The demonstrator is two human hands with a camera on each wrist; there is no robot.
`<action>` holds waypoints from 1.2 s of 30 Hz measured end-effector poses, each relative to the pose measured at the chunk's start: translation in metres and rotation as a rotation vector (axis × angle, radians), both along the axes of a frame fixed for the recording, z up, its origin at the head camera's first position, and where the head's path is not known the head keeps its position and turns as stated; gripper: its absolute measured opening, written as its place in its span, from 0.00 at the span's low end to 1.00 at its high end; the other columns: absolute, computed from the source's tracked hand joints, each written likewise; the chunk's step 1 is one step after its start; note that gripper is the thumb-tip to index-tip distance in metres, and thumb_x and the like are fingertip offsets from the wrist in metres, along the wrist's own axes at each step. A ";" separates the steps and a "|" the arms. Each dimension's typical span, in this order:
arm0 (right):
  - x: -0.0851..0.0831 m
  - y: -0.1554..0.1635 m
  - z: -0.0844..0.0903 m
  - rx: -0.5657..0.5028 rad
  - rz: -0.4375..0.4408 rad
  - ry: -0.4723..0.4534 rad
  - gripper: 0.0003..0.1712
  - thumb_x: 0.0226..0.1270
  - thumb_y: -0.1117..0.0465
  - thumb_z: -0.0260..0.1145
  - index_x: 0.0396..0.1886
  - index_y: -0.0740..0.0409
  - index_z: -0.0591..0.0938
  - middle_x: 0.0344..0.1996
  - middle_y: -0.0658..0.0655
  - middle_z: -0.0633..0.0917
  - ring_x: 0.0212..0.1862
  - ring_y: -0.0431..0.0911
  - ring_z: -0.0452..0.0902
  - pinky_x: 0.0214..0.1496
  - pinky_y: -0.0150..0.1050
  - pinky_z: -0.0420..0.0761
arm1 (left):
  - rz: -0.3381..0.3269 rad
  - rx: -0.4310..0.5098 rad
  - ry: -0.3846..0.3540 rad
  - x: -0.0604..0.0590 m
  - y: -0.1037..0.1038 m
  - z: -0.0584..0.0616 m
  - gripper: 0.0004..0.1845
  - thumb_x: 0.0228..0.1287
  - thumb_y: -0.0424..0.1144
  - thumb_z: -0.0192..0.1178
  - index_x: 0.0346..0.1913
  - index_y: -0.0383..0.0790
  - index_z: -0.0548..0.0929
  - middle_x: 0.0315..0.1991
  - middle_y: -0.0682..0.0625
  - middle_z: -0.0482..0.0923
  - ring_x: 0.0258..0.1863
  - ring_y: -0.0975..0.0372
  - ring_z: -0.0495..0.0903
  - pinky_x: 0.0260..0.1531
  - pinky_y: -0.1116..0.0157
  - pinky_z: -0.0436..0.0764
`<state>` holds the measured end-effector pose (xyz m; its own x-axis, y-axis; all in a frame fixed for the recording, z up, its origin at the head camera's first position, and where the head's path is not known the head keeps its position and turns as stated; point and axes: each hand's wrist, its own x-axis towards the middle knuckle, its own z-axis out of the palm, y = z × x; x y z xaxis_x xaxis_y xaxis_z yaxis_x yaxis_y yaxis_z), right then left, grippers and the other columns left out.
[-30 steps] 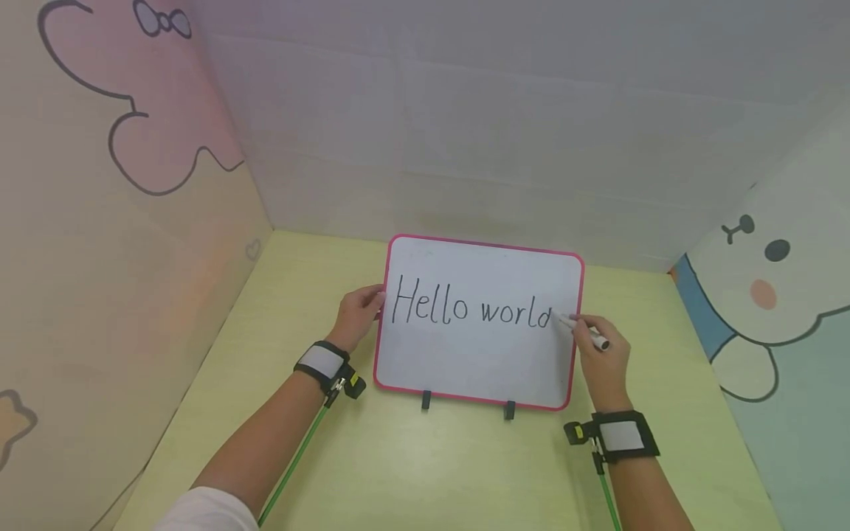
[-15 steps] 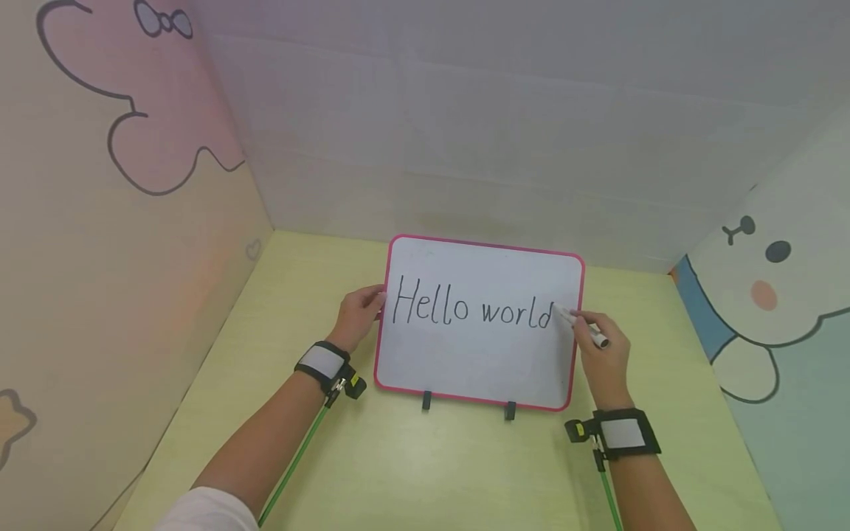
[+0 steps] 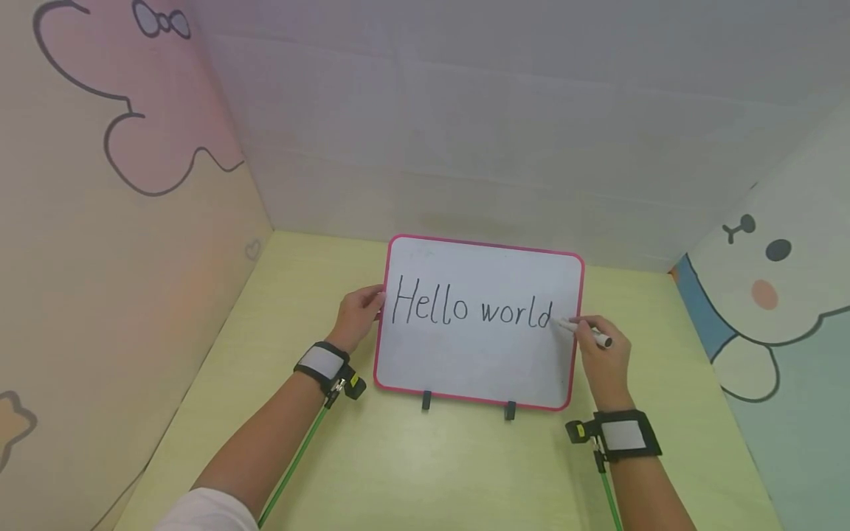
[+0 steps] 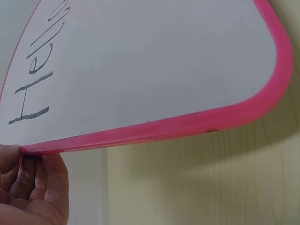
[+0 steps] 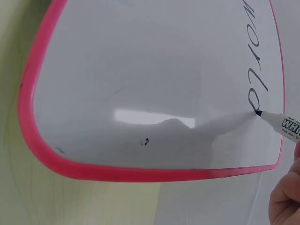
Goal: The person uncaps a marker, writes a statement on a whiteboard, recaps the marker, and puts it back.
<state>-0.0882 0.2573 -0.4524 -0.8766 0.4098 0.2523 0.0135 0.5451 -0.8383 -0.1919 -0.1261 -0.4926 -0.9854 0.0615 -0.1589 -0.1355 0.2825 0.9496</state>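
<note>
A whiteboard [image 3: 478, 361] with a pink frame leans up on the table, bearing "Hello world" in black handwriting. At its left edge, my left hand [image 3: 356, 317] grips the frame between thumb and fingers; the left wrist view shows this hand [image 4: 37, 187] at the pink rim. My right hand [image 3: 604, 358] pinches a white whiteboard marker [image 3: 584, 330] beside the board's right edge. In the right wrist view, the black tip of the marker [image 5: 286, 125] meets the last letter, "d". Only part of the right hand [image 5: 286, 192] shows there.
Two dark feet, a left foot [image 3: 426, 400] and a right foot [image 3: 510, 411], stand under the board's lower edge on the pale yellow table [image 3: 398, 472]. A grey-white back wall [image 3: 465, 147] rises behind. Painted side walls flank the table on both sides.
The marker tip rose slightly along the stem of the "d", then came down toward its foot. The stem now reaches higher. My left hand and the board have stayed in place.
</note>
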 end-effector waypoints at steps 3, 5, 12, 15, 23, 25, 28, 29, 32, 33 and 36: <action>0.001 -0.001 0.001 -0.009 -0.005 -0.013 0.13 0.69 0.58 0.56 0.38 0.60 0.84 0.30 0.51 0.78 0.26 0.43 0.66 0.25 0.29 0.66 | -0.001 -0.001 0.000 0.000 0.000 0.000 0.21 0.71 0.43 0.52 0.63 0.39 0.73 0.56 0.44 0.77 0.51 0.55 0.80 0.50 0.61 0.82; 0.002 -0.001 0.000 -0.007 -0.010 -0.019 0.13 0.68 0.58 0.56 0.37 0.60 0.84 0.29 0.51 0.78 0.25 0.43 0.65 0.24 0.30 0.65 | 0.001 0.001 0.000 0.000 0.000 0.000 0.21 0.71 0.43 0.52 0.63 0.39 0.73 0.56 0.44 0.77 0.51 0.55 0.80 0.50 0.61 0.82; 0.003 -0.001 0.001 0.002 -0.018 -0.027 0.13 0.67 0.60 0.56 0.33 0.61 0.84 0.28 0.52 0.80 0.24 0.44 0.67 0.23 0.29 0.67 | 0.003 0.008 0.002 0.001 -0.001 0.000 0.21 0.70 0.43 0.53 0.63 0.39 0.74 0.57 0.43 0.77 0.50 0.54 0.80 0.50 0.60 0.82; 0.004 0.000 0.001 -0.002 -0.029 -0.043 0.13 0.67 0.59 0.55 0.33 0.61 0.84 0.29 0.53 0.81 0.27 0.44 0.70 0.25 0.29 0.69 | -0.002 0.005 0.007 0.002 0.000 0.001 0.21 0.71 0.43 0.52 0.63 0.39 0.73 0.57 0.43 0.77 0.51 0.54 0.80 0.50 0.60 0.82; 0.004 0.003 -0.001 0.001 -0.057 -0.043 0.13 0.67 0.60 0.55 0.32 0.60 0.84 0.28 0.63 0.82 0.25 0.45 0.68 0.22 0.31 0.66 | -0.006 0.001 0.009 0.002 -0.001 0.000 0.21 0.71 0.43 0.52 0.62 0.39 0.74 0.56 0.43 0.77 0.50 0.54 0.80 0.50 0.60 0.82; 0.004 0.003 -0.001 0.013 -0.060 -0.036 0.13 0.67 0.60 0.55 0.31 0.60 0.84 0.28 0.63 0.82 0.24 0.44 0.67 0.21 0.31 0.65 | -0.002 0.002 0.007 0.002 -0.001 0.000 0.21 0.71 0.43 0.52 0.62 0.39 0.74 0.56 0.44 0.77 0.51 0.55 0.80 0.51 0.60 0.81; 0.004 0.003 -0.001 0.018 -0.063 -0.034 0.13 0.67 0.60 0.54 0.31 0.60 0.84 0.28 0.63 0.81 0.23 0.44 0.66 0.20 0.31 0.64 | -0.004 0.004 0.010 0.001 -0.001 0.000 0.21 0.71 0.43 0.52 0.62 0.39 0.74 0.56 0.44 0.77 0.51 0.55 0.80 0.51 0.60 0.81; 0.004 0.003 -0.001 0.018 -0.065 -0.034 0.13 0.66 0.60 0.54 0.31 0.60 0.84 0.28 0.63 0.81 0.23 0.44 0.66 0.20 0.31 0.64 | -0.007 0.005 0.012 0.001 -0.001 0.000 0.21 0.71 0.43 0.52 0.62 0.39 0.74 0.56 0.43 0.77 0.51 0.54 0.80 0.51 0.60 0.82; 0.004 0.003 -0.001 0.012 -0.069 -0.027 0.13 0.66 0.60 0.55 0.32 0.61 0.84 0.28 0.63 0.81 0.22 0.44 0.66 0.19 0.31 0.63 | -0.009 0.008 0.016 0.001 -0.001 0.000 0.21 0.71 0.43 0.52 0.62 0.39 0.74 0.56 0.44 0.77 0.51 0.55 0.80 0.51 0.60 0.82; 0.004 0.002 -0.001 0.011 -0.069 -0.025 0.13 0.66 0.60 0.55 0.32 0.60 0.84 0.28 0.63 0.81 0.22 0.44 0.66 0.19 0.31 0.63 | -0.009 0.007 0.017 0.001 -0.001 0.000 0.21 0.70 0.43 0.52 0.62 0.39 0.74 0.56 0.44 0.77 0.50 0.55 0.80 0.50 0.60 0.82; 0.004 0.002 0.000 0.003 -0.064 -0.012 0.13 0.66 0.60 0.55 0.32 0.61 0.84 0.27 0.62 0.81 0.22 0.43 0.66 0.19 0.31 0.64 | -0.006 0.009 0.020 0.001 -0.001 -0.001 0.21 0.70 0.43 0.53 0.62 0.39 0.74 0.55 0.44 0.77 0.50 0.55 0.80 0.50 0.60 0.82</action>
<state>-0.0841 0.2596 -0.4529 -0.8513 0.4647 0.2434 0.0584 0.5450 -0.8364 -0.1911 -0.1269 -0.4938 -0.9879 0.0687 -0.1387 -0.1149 0.2750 0.9545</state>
